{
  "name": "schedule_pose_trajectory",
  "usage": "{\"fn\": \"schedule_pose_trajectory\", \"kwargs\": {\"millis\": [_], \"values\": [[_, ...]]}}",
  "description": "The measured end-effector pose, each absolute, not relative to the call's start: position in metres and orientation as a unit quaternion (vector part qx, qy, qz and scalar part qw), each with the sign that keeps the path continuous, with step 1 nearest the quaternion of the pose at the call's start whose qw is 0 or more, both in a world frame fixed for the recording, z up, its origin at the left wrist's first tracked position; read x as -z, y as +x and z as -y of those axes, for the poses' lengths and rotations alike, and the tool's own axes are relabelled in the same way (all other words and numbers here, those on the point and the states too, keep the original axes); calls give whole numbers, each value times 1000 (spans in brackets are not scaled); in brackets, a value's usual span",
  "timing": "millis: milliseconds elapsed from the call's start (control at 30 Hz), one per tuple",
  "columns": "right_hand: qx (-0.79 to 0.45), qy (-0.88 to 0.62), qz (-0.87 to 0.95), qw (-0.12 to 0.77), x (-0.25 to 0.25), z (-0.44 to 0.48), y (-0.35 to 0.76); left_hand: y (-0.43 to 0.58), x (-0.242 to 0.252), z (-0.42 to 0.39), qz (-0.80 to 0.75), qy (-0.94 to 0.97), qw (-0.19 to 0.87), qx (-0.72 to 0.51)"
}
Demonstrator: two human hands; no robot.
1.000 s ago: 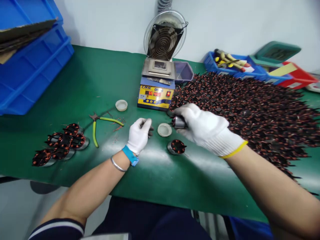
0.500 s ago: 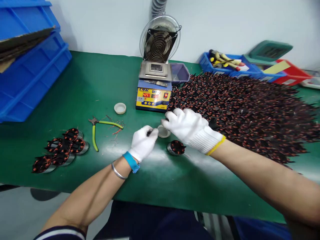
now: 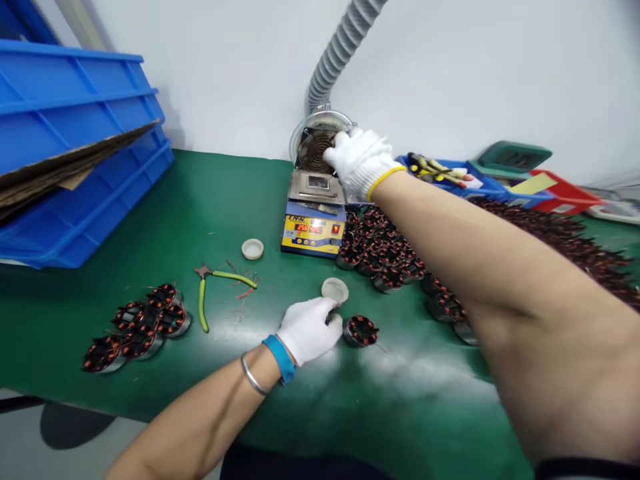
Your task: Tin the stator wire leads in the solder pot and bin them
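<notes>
My left hand [image 3: 313, 330], in a white glove, is low over the bench beside a single wire-wound motor stator [image 3: 362, 331]. Its thumb and fingers are apart, with nothing plainly held between them. Just beyond its fingertips sits a small white dish [image 3: 335, 291]. Stretched far forward, my gloved right hand [image 3: 357, 157] is above the back of the solder pot [image 3: 314, 223], in front of the round fan guard [image 3: 315, 150]. The fingers of this hand are curled together; whatever they may hold is hidden.
Several stators [image 3: 143, 323] stand at the left near green-handled cutters [image 3: 225, 277] and wire scraps. A second white dish [image 3: 253, 249] lies behind them. Many stators [image 3: 390, 257] cover the right side. Blue crates [image 3: 90, 167] stand at left; a grey hose [image 3: 345, 53] rises behind the pot.
My right hand has moved forward and up from the front dish to the solder pot's fan. My left hand has come right, closer to the single stator. The camera view has tilted upward.
</notes>
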State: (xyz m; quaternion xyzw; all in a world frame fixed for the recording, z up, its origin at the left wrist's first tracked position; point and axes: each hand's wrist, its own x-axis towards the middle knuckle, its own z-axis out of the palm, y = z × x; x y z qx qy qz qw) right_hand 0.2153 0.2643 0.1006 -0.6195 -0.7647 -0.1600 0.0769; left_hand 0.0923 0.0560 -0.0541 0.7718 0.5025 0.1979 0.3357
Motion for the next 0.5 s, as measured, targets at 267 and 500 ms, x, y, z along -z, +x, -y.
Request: {"fn": "schedule_pose_trajectory", "kwargs": {"millis": [267,500], "values": [[148,-613,776,19,-104,-281,217,94,61,-56,-494,783,331,-183],[61,-686,720,85,-117,-297,221,96,66,-56,-502,780,325,-185]]}}
